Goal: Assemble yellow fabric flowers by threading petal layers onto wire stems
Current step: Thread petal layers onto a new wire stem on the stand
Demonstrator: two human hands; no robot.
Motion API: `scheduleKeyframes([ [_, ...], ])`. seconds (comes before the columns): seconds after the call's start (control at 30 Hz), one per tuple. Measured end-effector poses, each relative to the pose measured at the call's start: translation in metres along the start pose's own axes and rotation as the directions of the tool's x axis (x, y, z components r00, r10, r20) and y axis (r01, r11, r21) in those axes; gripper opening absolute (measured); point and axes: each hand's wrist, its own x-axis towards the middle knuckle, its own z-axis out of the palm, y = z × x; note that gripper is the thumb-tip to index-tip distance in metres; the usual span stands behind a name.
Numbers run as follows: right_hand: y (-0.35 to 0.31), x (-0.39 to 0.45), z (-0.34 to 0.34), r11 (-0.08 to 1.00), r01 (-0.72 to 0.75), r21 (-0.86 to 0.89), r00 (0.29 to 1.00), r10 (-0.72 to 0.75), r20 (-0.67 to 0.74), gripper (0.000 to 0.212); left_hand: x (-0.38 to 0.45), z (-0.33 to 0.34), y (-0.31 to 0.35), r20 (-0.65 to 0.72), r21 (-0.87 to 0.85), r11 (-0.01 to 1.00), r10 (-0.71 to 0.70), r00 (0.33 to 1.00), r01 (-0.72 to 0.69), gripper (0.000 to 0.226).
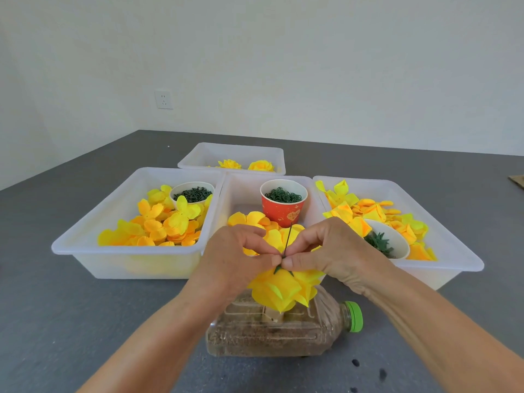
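A dark grey table point(71, 307) carries four white plastic bins: a left bin point(85, 239) of loose yellow petals with a white cup of green rings, a middle bin point(243, 191) with a red cup point(283, 211) of green rings, a right bin point(442, 251) of petals with a tipped white cup of green leaf pieces, and a far bin point(204, 154) holding two finished flowers. Nearest the person, a clear plastic bottle point(283, 333) lies on its side, green cap to the right, seemingly filled with sand, acting as a stand. Above it sits the yellow flower point(280, 290) being built, petals hanging down toward the bottle. Both hands meet just above it: the left hand point(235, 259) and right hand point(326, 251) each pinch at the base of a thin green wire stem point(287, 239), fingertips touching around it where a green leaf piece point(279, 269) sits against the petals. The stem's long axis runs nearly upright, leaning slightly far and right, its free end pointing away from the flower. Judging by this, the next piece must slide down along that axis; both hands are equally near.
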Motion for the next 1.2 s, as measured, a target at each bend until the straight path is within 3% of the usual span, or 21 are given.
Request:
scheduleKeyframes([
  [0.2, -0.003, 0.005, 0.001, 0.989, 0.045, -0.138, 0.999, -0.044, 0.010, 0.012, 0.002, 0.000, 0.003, 0.029, 0.275, 0.958, 0.079, 0.996, -0.084, 0.012],
  [0.37, 0.000, 0.008, 0.003, 0.992, 0.020, -0.125, 0.999, -0.016, 0.033, 0.013, 0.002, -0.001, 0.009, 0.049, 0.411, 0.908, 0.063, 0.997, -0.078, 0.018],
  [0.47, 0.002, 0.008, 0.004, 0.994, 0.021, -0.108, 0.999, -0.018, 0.032, 0.015, 0.002, -0.001, 0.011, 0.060, 0.558, 0.823, 0.094, 0.994, -0.112, 0.006],
  [0.57, 0.005, 0.005, 0.008, 0.996, 0.040, -0.079, 0.999, -0.040, 0.004, 0.017, 0.002, 0.000, 0.012, 0.092, 0.663, 0.733, 0.119, 0.989, -0.150, 0.011],
  [0.7, 0.006, 0.001, 0.003, 0.998, -0.002, 0.070, 0.999, -0.001, 0.034, 0.015, 0.004, -0.007, 0.017, 0.141, 0.602, 0.786, 0.073, 0.987, -0.144, 0.009],
  [0.8, 0.004, 0.001, 0.001, 0.994, -0.020, 0.105, 0.998, 0.014, 0.054, 0.012, 0.003, -0.009, 0.014, 0.092, 0.479, 0.869, 0.089, 0.992, -0.123, 0.006],
  [0.93, 0.006, 0.000, 0.005, 0.999, 0.033, 0.027, 0.999, -0.033, 0.025, 0.013, 0.001, -0.006, 0.012, 0.047, 0.427, 0.896, 0.113, 0.992, -0.123, 0.005],
  [1.1, 0.009, -0.001, 0.008, 0.987, 0.115, -0.112, 0.992, -0.121, -0.049, 0.021, 0.000, -0.009, 0.016, 0.159, 0.492, 0.850, 0.124, 0.979, -0.188, 0.008],
  [1.2, 0.010, -0.001, 0.009, 0.978, 0.133, -0.159, 0.988, -0.144, -0.056, 0.026, 0.001, -0.009, 0.017, 0.154, 0.503, 0.843, 0.127, 0.980, -0.188, 0.007],
])
